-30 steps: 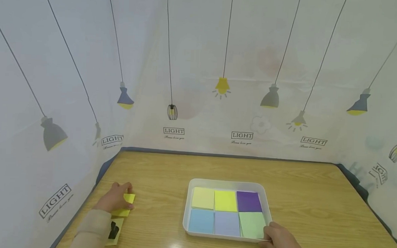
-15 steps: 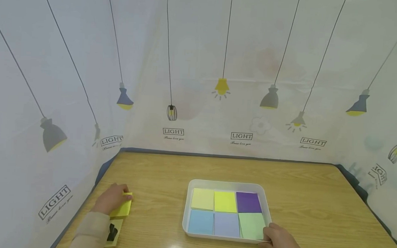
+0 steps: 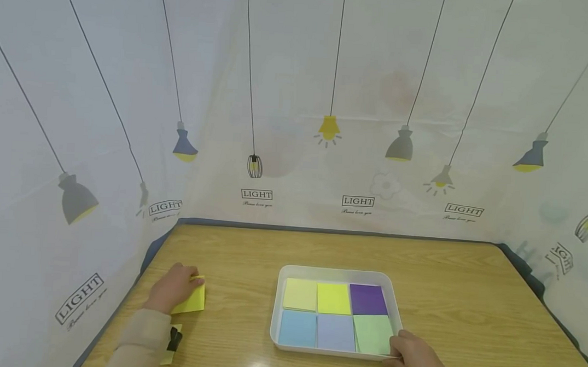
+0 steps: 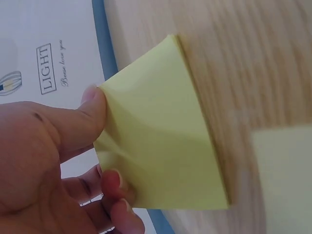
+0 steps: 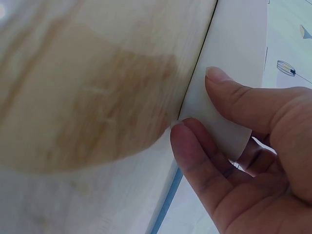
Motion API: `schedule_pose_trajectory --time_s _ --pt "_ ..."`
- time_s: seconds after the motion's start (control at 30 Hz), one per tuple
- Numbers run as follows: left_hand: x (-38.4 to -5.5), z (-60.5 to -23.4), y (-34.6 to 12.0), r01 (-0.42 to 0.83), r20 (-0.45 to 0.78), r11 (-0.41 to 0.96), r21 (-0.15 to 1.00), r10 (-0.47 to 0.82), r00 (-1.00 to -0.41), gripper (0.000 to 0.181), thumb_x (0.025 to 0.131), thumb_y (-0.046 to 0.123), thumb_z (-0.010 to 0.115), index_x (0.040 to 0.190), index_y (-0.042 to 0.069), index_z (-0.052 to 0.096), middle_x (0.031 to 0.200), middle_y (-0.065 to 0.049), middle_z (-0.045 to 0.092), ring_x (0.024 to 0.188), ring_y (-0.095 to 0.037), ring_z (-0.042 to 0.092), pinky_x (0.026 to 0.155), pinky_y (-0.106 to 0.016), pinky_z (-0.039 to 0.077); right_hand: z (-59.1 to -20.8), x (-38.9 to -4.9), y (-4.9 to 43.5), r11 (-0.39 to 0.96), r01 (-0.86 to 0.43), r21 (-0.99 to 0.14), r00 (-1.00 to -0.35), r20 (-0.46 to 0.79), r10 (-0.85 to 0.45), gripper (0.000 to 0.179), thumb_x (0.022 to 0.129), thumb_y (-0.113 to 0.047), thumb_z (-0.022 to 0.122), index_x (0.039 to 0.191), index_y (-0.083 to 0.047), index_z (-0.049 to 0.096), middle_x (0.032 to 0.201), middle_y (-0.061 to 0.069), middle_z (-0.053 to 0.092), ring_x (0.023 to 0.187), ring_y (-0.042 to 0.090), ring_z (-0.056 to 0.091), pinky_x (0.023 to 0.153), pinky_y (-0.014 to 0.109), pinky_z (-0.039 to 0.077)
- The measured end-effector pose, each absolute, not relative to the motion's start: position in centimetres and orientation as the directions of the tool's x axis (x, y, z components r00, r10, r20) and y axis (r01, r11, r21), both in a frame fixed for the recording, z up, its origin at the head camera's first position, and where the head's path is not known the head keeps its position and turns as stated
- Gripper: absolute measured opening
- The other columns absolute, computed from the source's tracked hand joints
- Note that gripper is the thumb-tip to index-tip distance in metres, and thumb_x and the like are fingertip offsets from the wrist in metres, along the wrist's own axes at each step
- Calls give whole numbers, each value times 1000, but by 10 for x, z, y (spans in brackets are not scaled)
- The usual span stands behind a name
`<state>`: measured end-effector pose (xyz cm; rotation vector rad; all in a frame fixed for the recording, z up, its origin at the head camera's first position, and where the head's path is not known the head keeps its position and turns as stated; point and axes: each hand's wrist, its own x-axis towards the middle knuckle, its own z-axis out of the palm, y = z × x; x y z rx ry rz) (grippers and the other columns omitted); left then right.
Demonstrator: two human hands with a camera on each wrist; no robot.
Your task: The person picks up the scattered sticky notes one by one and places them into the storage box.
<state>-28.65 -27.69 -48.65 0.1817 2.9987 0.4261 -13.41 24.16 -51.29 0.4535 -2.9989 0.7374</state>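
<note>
A yellow pad of square sticky notes is pinched by my left hand at the left of the table. The left wrist view shows the thumb on one edge of the pad, which bends slightly and lies tilted off the wood. My right hand grips the white tray at its near right corner; in the right wrist view its thumb and fingers are around the tray's wall. Inside the tray, sticky-note pads lie in two rows: pale yellow, bright yellow, purple, blue, lavender and green.
Near the left sleeve lies a pale yellow note with a black shape on it, partly hidden by the sleeve. The wooden table is bordered by white curtains printed with lamps.
My left hand has moved forward and a little right with the yellow pad, away from the pale yellow note. The right hand and the tray have stayed in place.
</note>
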Motion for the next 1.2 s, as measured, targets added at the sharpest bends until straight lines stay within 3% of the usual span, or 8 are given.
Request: schedule_pose_trajectory --time_s 0.23,0.47,0.9,1.2 --pt "-285 -472 -254 122 -63 945 302 148 -987 29 98 27 64 114 4 70 104 -16 62 88 -24 57 76 -48 53 -512 -134 241 853 -257 -454 -965 67 -255 38 80 -19 81 64 -19 47 70 -8 38 63 0 32 56 20 32" --pt "-287 -460 -227 153 -46 941 301 174 -984 29 99 29 63 115 6 70 102 -13 60 83 -21 53 72 -42 52 -510 -133 241 851 -259 -458 -964 69 -256 37 81 -19 81 65 -19 47 70 -8 38 63 0 32 56 20 32" --pt "-289 -441 -180 209 -33 937 280 227 -973 36 99 34 63 122 6 70 106 -12 63 85 -20 56 76 -42 54 -509 -132 239 860 -218 -461 -974 53 -218 37 82 -18 80 66 -18 47 70 -8 39 63 0 33 56 20 33" --pt "-290 -439 -157 217 -56 931 292 243 -968 42 99 40 61 128 9 68 114 -11 64 101 -25 63 86 -49 55 -510 -132 240 855 -240 -460 -969 63 -238 37 82 -19 80 66 -18 47 70 -8 38 63 0 33 56 20 33"
